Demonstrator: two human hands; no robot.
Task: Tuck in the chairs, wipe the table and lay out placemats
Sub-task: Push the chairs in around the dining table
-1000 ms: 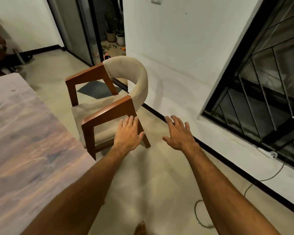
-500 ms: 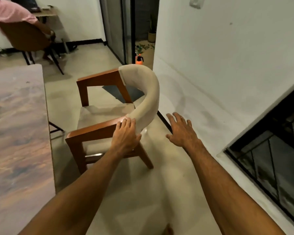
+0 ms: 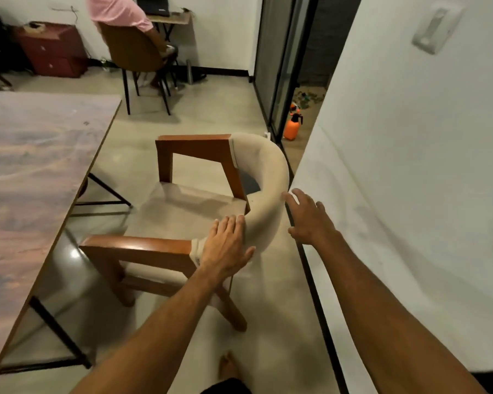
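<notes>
A wooden chair (image 3: 182, 200) with brown arms and a curved beige padded back stands on the floor, apart from the table (image 3: 34, 172) at the left, its seat facing the table. My left hand (image 3: 225, 245) lies flat on the near end of the padded back where it meets the near armrest, fingers spread. My right hand (image 3: 308, 217) is open just to the right of the backrest, its fingertips at the padding's outer side. The table top has a marbled pink-grey surface with nothing on it.
A white wall (image 3: 410, 166) runs close along the right of the chair. An orange spray bottle (image 3: 292, 126) stands by the glass door. A person in a pink shirt (image 3: 120, 9) sits on another chair at a far desk. My bare foot (image 3: 228, 365) shows below.
The view has swung left and forward. My left hand slid from the armrest onto the padded back's end, and my right hand came up to the backrest's outer side.
</notes>
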